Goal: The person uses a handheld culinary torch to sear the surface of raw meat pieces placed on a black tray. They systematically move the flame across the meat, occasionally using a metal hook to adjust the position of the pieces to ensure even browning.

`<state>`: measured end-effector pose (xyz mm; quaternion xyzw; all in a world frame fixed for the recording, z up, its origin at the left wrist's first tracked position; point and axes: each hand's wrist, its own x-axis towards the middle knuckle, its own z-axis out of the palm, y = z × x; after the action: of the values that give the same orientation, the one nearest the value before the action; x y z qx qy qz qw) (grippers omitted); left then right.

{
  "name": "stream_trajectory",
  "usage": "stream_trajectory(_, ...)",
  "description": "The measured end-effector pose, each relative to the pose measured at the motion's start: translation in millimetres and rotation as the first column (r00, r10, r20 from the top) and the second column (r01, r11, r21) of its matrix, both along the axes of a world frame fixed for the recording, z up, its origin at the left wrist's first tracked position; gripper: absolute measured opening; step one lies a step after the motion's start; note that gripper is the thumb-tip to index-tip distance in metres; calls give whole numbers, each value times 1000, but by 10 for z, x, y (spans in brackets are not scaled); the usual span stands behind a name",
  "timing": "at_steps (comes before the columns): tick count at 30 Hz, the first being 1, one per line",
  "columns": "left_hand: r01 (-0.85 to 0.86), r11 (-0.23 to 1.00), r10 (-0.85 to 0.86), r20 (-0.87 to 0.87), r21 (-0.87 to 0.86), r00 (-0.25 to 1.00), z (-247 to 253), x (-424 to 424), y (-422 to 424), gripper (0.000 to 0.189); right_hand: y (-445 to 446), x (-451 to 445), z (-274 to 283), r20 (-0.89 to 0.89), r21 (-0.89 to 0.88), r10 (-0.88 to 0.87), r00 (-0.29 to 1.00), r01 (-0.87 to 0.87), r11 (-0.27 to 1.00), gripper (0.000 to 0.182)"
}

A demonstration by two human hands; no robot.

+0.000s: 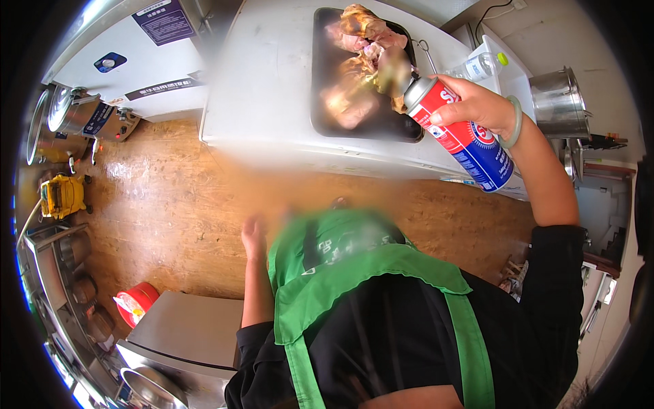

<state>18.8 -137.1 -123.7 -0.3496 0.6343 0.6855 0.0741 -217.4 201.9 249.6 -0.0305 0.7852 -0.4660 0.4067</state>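
My right hand (467, 105) grips a red and blue gas canister (457, 133), tilted with its metal top towards the meat. A torch head (396, 71) on the canister is blurred; I cannot tell whether a flame burns. Beyond it, several skin-on meat pieces (352, 105), pink with browned and scorched patches, lie in a dark rectangular tray (393, 132). The tray rests on a white, flat-topped unit (260, 82). My left hand (254, 236) hangs low beside my green apron (342, 271), away from the tray. Its fingers are blurred, and I see nothing held in it.
Right of the tray are a metal ring-handled tool (428, 53), a plastic bottle with a green cap (480, 66) and a steel pot (559, 102). A yellow wheeled bucket (64, 197), red bucket (138, 301) and steel cabinet (189, 327) stand on the left.
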Motion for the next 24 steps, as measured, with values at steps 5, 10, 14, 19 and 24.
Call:
stream_trajectory(5, -3, 1000, 3, 10, 5, 1000, -31, 0, 13, 21, 0, -61, -36, -8, 20, -18, 1000, 18, 1000, 50)
stream_trajectory(10, 30, 999, -30, 4, 13, 1000, -39, 17, -11, 21, 29, -19, -64, 19, 23, -10, 1000, 9, 1000, 53)
stream_trajectory(14, 19, 1000, -19, -35, -19, 999, -73, 42, 6, 19, 65, 70, -34, -16, -11, -59, 998, 59, 998, 54)
stream_trajectory(19, 179, 849, -345, -265, -497, 901, 811, -486, 362, 7, 184, 178, -134, -61, -99, -151, 987, 145, 985, 52)
stream_trajectory(24, -20, 733, -514, -572, -680, 640, 1890, -1600, 1064, 20, 284, 376, -339, -113, -183, -304, 946, 281, 942, 50)
